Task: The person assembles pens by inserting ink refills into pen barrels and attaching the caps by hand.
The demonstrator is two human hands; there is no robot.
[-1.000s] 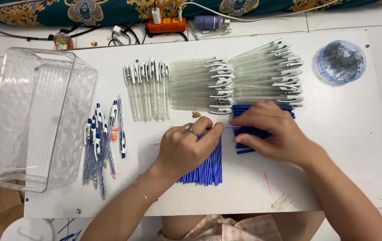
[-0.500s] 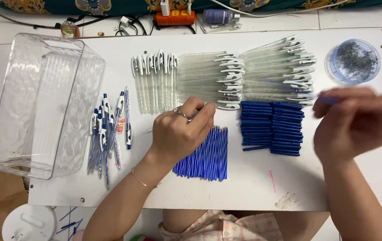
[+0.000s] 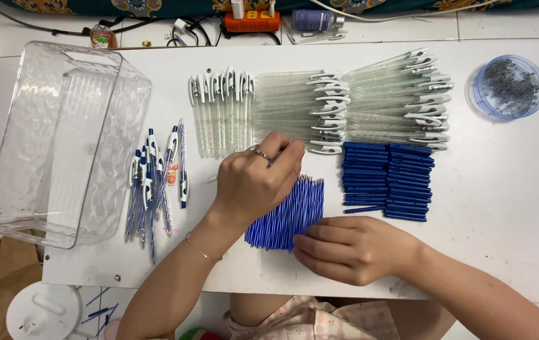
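My left hand (image 3: 254,182) rests curled on the top of a pile of thin blue refills (image 3: 298,208), just below the rows of clear pen barrels (image 3: 285,104). A clear tip sticks out at its left side, so it seems to grip a clear barrel. My right hand (image 3: 351,249) lies low on the white table (image 3: 502,220), with its fingertips together at the pile's lower right end. Whether a refill is pinched there is hidden. A stack of short blue pen parts (image 3: 388,181) lies just above the right hand.
Finished blue-and-white pens (image 3: 153,182) lie left of my left hand, beside a big clear plastic bin (image 3: 62,138). More clear barrels with white clips (image 3: 395,94) fan out at the back. A round blue container of small springs (image 3: 509,88) stands far right. An orange power strip (image 3: 250,22) sits behind the table.
My right hand has come down from the right side of the table to the lower end of the refill pile. My left hand has stayed on the pile.
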